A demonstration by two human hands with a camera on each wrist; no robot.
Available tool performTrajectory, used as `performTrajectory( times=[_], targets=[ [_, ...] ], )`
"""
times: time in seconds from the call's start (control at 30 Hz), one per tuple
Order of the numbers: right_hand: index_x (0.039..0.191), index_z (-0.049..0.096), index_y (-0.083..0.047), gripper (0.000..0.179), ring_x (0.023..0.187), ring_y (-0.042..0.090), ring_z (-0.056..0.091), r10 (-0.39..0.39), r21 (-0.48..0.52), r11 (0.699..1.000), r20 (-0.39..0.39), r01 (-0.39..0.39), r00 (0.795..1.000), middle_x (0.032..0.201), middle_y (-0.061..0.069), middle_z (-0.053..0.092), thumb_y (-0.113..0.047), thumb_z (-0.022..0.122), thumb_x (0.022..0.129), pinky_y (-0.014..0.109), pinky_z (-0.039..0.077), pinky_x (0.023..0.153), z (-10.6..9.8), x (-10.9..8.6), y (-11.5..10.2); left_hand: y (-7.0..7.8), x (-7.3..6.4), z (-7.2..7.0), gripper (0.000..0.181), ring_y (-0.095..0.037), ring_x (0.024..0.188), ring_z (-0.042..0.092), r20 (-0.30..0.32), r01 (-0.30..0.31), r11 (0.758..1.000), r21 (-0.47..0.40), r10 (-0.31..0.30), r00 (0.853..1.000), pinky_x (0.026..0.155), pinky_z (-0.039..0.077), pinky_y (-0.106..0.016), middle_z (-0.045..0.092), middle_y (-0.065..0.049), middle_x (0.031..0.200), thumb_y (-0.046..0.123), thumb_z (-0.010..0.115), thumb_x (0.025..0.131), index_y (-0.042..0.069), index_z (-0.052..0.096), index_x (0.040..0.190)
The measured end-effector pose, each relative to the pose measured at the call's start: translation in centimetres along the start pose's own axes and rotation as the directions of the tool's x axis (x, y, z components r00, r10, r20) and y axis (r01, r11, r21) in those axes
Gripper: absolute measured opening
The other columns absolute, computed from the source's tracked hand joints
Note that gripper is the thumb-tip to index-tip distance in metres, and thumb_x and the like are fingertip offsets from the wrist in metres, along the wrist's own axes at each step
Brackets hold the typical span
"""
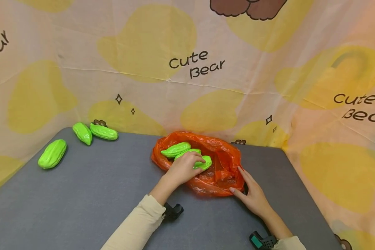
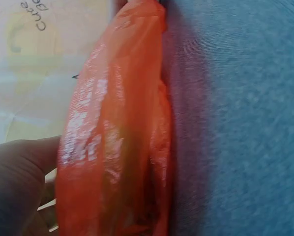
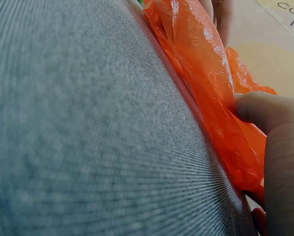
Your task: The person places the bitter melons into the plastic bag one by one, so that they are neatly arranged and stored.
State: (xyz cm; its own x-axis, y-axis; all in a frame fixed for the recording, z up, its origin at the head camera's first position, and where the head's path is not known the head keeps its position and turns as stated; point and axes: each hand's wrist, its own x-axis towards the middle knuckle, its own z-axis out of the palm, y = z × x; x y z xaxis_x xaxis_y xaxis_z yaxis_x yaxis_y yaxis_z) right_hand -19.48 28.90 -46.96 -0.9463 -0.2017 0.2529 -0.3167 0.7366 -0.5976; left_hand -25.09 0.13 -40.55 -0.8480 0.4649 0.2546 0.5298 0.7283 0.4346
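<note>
An orange-red plastic bag [image 1: 203,189] lies with its mouth spread on the grey table, several green bitter melons inside. One bitter melon [image 1: 176,149] sits at the bag's left end, another partly hidden beside it. My left hand [image 1: 182,167] reaches over the near rim and grips a bitter melon [image 1: 207,162] between thumb and fingers. In the left wrist view the bag wall [image 2: 107,132] hides that grasp. At the bag's right end my right hand [image 1: 253,194] holds the rim, thumb on the near side and fingers farther back; the right wrist view shows its thumb [image 3: 255,109] against the plastic.
Three more bitter melons lie at the table's back left: one ridged bitter melon [image 1: 52,154] nearer the left edge, a bitter melon [image 1: 82,133] and another bitter melon [image 1: 104,132] side by side farther back. A printed cloth [image 1: 143,45] hangs behind the grey table [image 1: 90,194].
</note>
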Motion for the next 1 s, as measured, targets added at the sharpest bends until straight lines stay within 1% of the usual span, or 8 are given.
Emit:
performTrajectory(
  times=[0.07, 0.2, 0.37, 0.47, 0.6, 0.77, 1.0],
  targets=[
    [0.16, 0.032, -0.013, 0.084, 0.144, 0.048, 0.038, -0.001, 0.001, 1.0, 0.002, 0.001, 1.0, 0.16, 0.025, 0.036, -0.035, 0.074, 0.091, 0.072, 0.034, 0.11, 0.0, 0.0, 0.0, -0.1, 0.0, -0.4, 0.029, -0.022, 0.126, 0.063, 0.008, 0.0, 1.0, -0.021, 0.0, 1.0, 0.103, 0.054, -0.041, 0.07, -0.004, 0.13, 0.023, 0.077, 0.09, 0.018, 0.077, 0.118],
    [0.16, 0.031, -0.013, 0.084, 0.143, 0.049, 0.038, -0.003, -0.002, 1.0, 0.004, 0.003, 1.0, 0.159, 0.026, 0.036, -0.035, 0.074, 0.091, 0.073, 0.033, 0.109, 0.0, 0.3, -0.2, -0.5, 0.1, -1.5, 0.03, -0.025, 0.128, 0.062, 0.009, 0.024, 0.997, -0.077, -0.023, 1.0, 0.106, 0.052, -0.044, 0.068, -0.006, 0.134, 0.022, 0.075, 0.092, 0.016, 0.076, 0.121],
    [0.16, 0.032, -0.013, 0.084, 0.144, 0.049, 0.038, -0.001, -0.001, 1.0, 0.007, 0.001, 1.0, 0.16, 0.026, 0.036, -0.035, 0.074, 0.091, 0.073, 0.033, 0.11, 0.0, 0.4, -0.4, -1.2, 0.0, -2.9, 0.029, -0.025, 0.126, 0.063, -0.028, 0.064, 0.989, -0.135, -0.069, 0.997, 0.106, 0.052, -0.043, 0.07, -0.005, 0.13, 0.021, 0.076, 0.091, 0.014, 0.076, 0.12],
    [0.16, 0.032, -0.013, 0.084, 0.144, 0.05, 0.037, 0.014, 0.0, 1.0, 0.007, -0.014, 1.0, 0.16, 0.027, 0.035, -0.035, 0.075, 0.091, 0.075, 0.032, 0.109, -0.2, 0.2, -0.4, -1.6, -0.2, -3.7, 0.03, -0.026, 0.125, 0.063, -0.043, 0.083, 0.986, -0.147, -0.09, 0.995, 0.105, 0.052, -0.044, 0.07, -0.004, 0.13, 0.021, 0.075, 0.092, 0.015, 0.076, 0.121],
    [0.16, 0.031, -0.015, 0.085, 0.144, 0.052, 0.036, 0.037, -0.006, 0.999, 0.008, -0.037, 0.999, 0.16, 0.028, 0.034, -0.035, 0.075, 0.09, 0.076, 0.031, 0.108, -0.3, -0.1, -0.4, -2.3, -0.5, -4.7, 0.029, -0.026, 0.124, 0.064, -0.057, 0.093, 0.988, -0.126, -0.101, 0.993, 0.103, 0.053, -0.045, 0.069, -0.003, 0.13, 0.021, 0.074, 0.093, 0.016, 0.075, 0.122],
    [0.16, 0.031, -0.015, 0.084, 0.144, 0.051, 0.036, 0.039, -0.008, 0.999, 0.012, -0.038, 0.999, 0.16, 0.027, 0.034, -0.036, 0.075, 0.09, 0.076, 0.031, 0.108, -0.2, -0.2, -0.4, -3.6, -1.2, -6.1, 0.026, -0.024, 0.118, 0.066, -0.092, 0.093, 0.994, -0.063, -0.099, 0.991, 0.1, 0.054, -0.044, 0.072, -0.001, 0.124, 0.021, 0.074, 0.093, 0.016, 0.076, 0.119],
    [0.16, 0.031, -0.017, 0.084, 0.145, 0.051, 0.035, 0.035, -0.006, 0.999, 0.018, -0.035, 0.999, 0.16, 0.027, 0.034, -0.035, 0.075, 0.091, 0.075, 0.032, 0.108, -0.2, 0.0, -0.5, -5.7, -2.5, -8.7, 0.023, -0.027, 0.114, 0.067, -0.111, 0.084, 0.996, 0.025, -0.081, 0.991, 0.097, 0.055, -0.047, 0.072, -0.004, 0.12, 0.019, 0.072, 0.093, 0.014, 0.077, 0.115]
  ],
)
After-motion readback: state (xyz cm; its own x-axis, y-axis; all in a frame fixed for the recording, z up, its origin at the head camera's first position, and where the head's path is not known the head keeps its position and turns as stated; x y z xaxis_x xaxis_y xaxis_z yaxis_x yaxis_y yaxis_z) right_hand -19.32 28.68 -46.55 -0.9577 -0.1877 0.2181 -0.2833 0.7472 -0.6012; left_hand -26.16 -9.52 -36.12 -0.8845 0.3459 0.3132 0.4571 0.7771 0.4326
